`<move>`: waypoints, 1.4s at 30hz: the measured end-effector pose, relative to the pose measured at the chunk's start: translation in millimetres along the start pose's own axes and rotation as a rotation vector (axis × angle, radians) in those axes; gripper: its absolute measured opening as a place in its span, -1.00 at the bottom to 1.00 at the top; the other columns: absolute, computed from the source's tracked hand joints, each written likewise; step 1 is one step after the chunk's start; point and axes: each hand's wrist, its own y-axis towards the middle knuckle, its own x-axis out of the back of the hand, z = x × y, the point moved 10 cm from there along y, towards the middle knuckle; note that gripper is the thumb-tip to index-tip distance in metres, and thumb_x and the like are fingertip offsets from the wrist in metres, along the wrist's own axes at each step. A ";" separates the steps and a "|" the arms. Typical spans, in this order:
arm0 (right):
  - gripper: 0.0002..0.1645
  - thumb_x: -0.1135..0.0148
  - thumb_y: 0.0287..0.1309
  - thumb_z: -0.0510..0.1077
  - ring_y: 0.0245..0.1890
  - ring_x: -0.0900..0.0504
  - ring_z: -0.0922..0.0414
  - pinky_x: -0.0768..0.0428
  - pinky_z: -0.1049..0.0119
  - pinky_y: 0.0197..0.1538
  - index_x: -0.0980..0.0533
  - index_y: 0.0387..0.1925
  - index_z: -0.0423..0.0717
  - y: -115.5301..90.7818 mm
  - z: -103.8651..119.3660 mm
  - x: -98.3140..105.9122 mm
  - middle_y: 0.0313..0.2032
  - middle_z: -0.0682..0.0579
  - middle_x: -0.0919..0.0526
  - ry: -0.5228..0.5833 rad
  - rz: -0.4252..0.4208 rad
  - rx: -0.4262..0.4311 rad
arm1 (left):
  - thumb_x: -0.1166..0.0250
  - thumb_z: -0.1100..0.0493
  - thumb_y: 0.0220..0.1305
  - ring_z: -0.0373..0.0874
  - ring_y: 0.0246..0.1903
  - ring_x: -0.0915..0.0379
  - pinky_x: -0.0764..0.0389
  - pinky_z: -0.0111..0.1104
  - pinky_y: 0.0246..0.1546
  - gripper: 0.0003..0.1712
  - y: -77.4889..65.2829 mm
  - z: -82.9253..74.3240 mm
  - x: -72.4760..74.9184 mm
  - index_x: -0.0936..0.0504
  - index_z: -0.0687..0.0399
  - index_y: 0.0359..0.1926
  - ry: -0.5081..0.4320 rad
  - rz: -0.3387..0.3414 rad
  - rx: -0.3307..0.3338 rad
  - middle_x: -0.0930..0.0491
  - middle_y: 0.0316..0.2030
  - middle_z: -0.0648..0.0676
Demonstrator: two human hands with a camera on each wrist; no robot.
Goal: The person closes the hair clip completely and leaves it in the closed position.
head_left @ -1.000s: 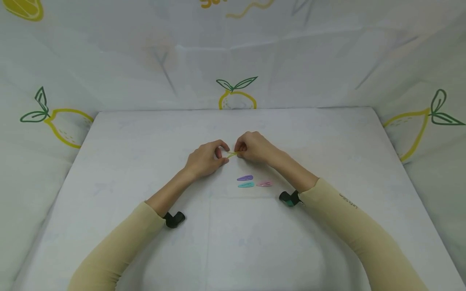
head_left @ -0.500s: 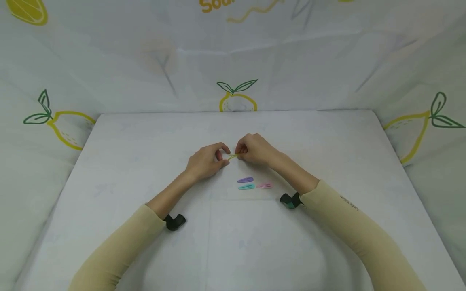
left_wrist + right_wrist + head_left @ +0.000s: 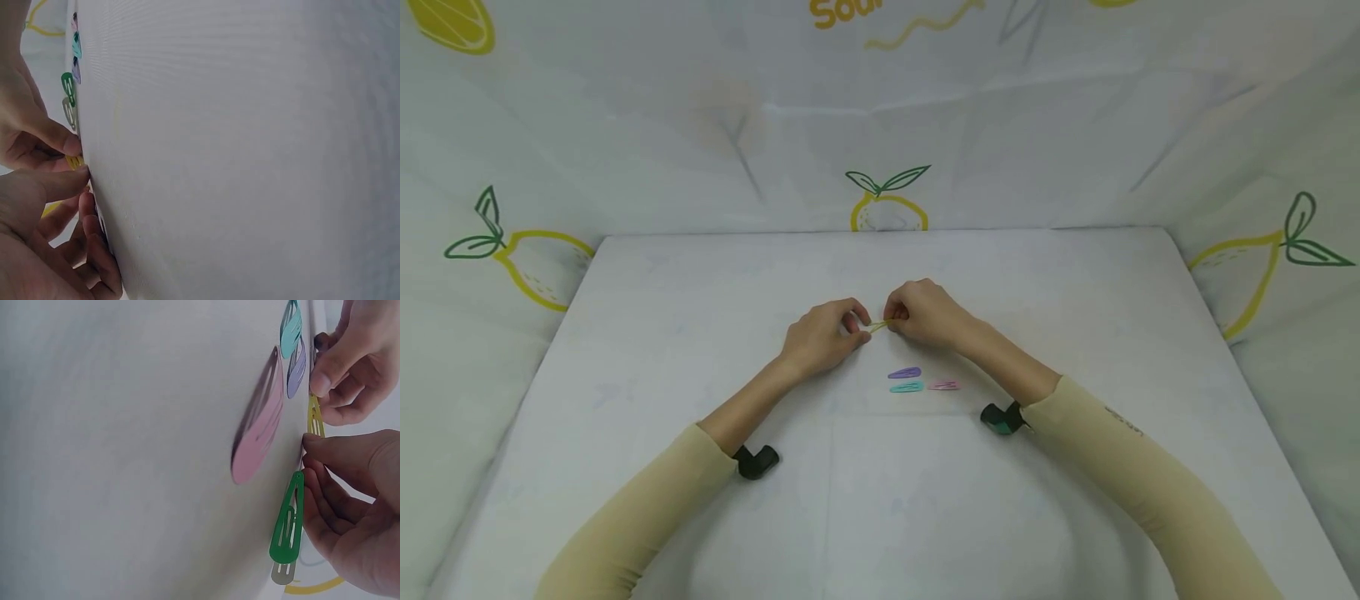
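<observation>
Between my two hands is a yellow snap hair clip (image 3: 877, 326), its two legs spread into a narrow V in the head view. My left hand (image 3: 825, 335) pinches one end of the clip (image 3: 315, 417) with thumb and forefinger. At the opposite end, my right hand (image 3: 925, 312) pinches it between thumb and fingers. Both hands work low, close over the white table. Beside the right hand, the right wrist view shows a green snap clip (image 3: 286, 540) overlapping a grey one (image 3: 283, 574); in the head view the right hand hides them.
Nearer the body lie a purple clip (image 3: 905, 372), a teal clip (image 3: 907, 387) and a pink clip (image 3: 943, 386). Black wrist cameras jut from the left cuff (image 3: 756, 462) and the right cuff. White cloth with lemon drawings (image 3: 889, 210) surrounds the table.
Both hands stay on the yellow clip in almost the same spot, with only slight finger movement. The head view has tilted slightly, so the scene sits a little lower.
</observation>
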 end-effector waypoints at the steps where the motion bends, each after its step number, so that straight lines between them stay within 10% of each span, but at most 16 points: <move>1: -0.95 -0.44 0.31 -0.32 -0.26 -0.66 0.08 -0.65 0.21 -0.05 -0.78 -0.23 -0.22 -0.5 0.3 0.3 -0.30 -0.07 -0.80 0.001 -0.003 0.002 | -0.45 0.03 0.43 -0.16 -0.38 -0.52 -0.44 -0.31 -0.43 -0.79 0.0 0.1 -0.1 -0.74 -0.13 0.03 0.002 -0.001 -0.001 -0.74 -0.22 -0.06; 25: -0.92 -0.42 0.34 -0.29 -0.27 -0.75 0.06 -0.72 0.19 -0.09 -0.79 -0.23 -0.21 -17.9 12.9 29.3 -0.28 -0.06 -0.85 0.042 -0.133 0.038 | -0.45 0.00 0.41 -0.18 -0.29 -0.63 -0.52 -0.30 -0.38 -0.76 -10.8 -13.3 7.3 -0.74 -0.11 0.03 -0.121 -0.028 -0.033 -0.75 -0.17 -0.09; 42: -0.94 -0.49 0.34 -0.26 -0.20 -0.77 0.11 -0.69 0.25 -0.03 -0.81 -0.20 -0.10 -40.2 10.1 35.5 -0.25 0.03 -0.87 0.210 -0.049 0.072 | -0.48 0.10 0.42 -0.14 -0.33 -0.57 -0.47 -0.34 -0.40 -0.90 -19.2 -19.0 14.3 -0.84 -0.08 -0.10 -0.268 -0.049 -0.059 -0.78 -0.17 -0.02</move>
